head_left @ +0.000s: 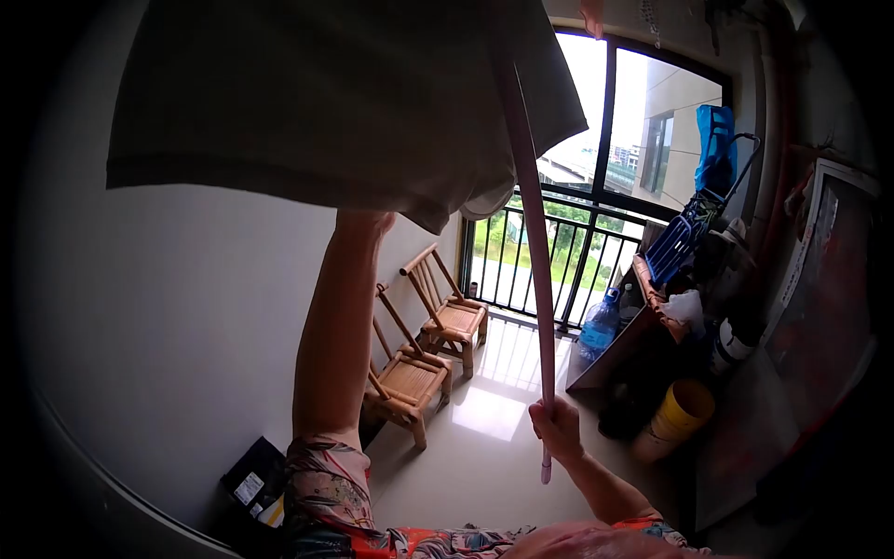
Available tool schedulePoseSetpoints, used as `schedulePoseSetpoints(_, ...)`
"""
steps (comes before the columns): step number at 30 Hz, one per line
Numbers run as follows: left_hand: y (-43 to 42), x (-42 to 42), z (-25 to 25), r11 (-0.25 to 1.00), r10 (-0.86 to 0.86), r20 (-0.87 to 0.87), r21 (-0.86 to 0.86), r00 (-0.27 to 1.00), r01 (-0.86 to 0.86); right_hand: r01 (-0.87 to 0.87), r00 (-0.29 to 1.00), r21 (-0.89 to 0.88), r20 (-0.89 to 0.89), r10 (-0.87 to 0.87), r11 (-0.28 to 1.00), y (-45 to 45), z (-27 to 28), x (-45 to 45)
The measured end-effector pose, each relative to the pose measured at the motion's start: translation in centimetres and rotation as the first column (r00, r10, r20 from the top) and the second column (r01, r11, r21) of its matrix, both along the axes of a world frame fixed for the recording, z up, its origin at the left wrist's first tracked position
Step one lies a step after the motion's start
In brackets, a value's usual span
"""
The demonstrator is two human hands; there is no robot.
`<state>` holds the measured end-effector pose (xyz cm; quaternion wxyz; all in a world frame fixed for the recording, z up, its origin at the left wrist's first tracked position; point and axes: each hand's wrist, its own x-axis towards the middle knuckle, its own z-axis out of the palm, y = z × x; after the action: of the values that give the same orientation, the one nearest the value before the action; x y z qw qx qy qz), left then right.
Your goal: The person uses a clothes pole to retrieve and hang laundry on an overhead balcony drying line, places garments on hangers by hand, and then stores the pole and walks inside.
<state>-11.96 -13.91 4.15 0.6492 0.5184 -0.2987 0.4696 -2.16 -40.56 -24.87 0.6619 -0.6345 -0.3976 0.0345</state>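
Note:
A dark grey-green garment (345,112) hangs overhead across the upper left, its hem facing me. My left arm is stretched up to it, and my left hand (371,222) is at the hem, mostly hidden behind the cloth; its fingers do not show. Lower on the right, my right hand (557,429) is wrapped round a long, slim pole (535,233) near its bottom end. The pole stands almost upright, leaning slightly, and passes in front of the garment's right side. Its top end is lost in the dark.
Two bamboo chairs (410,377) stand along the left wall. Ahead are a window and a black railing (577,252). On the right are a blue water bottle (601,321), a yellow bucket (684,410), a folded blue cart (684,238) and a leaning framed panel (792,345).

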Motion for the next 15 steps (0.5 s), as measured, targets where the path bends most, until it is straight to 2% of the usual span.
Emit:
schedulePoseSetpoints(1,0.7,-0.2,-0.5,0.976,-0.190,0.043,-0.095,0.981,0.194,0.021,0.992,-0.012,0.122,-0.019,1.000,-0.3,-1.0,-0.4)
schedulePoseSetpoints(5,-1.0,-2.8,-4.6,0.927,-0.279,0.061,-0.244,0.958,0.285,0.052,0.998,0.007,-0.041,-0.051,0.999,-1.7,-2.3,-1.1)
schedulePoseSetpoints(7,-3.0,-3.5,-6.4,0.961,-0.262,0.073,-0.068,0.962,0.267,0.095,0.995,-0.001,-0.019,-0.095,0.995,-2.8,-2.3,-0.5)
schedulePoseSetpoints(9,-5.4,-4.1,-7.2,0.921,-0.203,0.099,0.358,0.974,0.156,0.109,0.994,-0.004,-0.022,-0.109,0.994,-3.9,-2.4,-0.1)
schedulePoseSetpoints(12,-8.0,-3.2,-6.8,0.967,-0.023,0.171,0.255,0.985,-0.021,0.102,0.994,-0.028,-0.028,-0.103,0.994,-4.7,-3.4,0.2)
schedulePoseSetpoints(13,-10.2,-2.7,-5.0,0.958,0.256,-0.025,-0.129,0.966,-0.257,0.089,0.996,-0.023,-0.018,-0.089,0.996,-4.5,-3.6,0.5)
schedulePoseSetpoints(15,-9.3,-0.6,-2.0,0.819,0.265,-0.117,-0.497,0.957,-0.288,0.078,0.997,-0.027,0.006,-0.078,0.997,-4.1,-3.6,0.6)
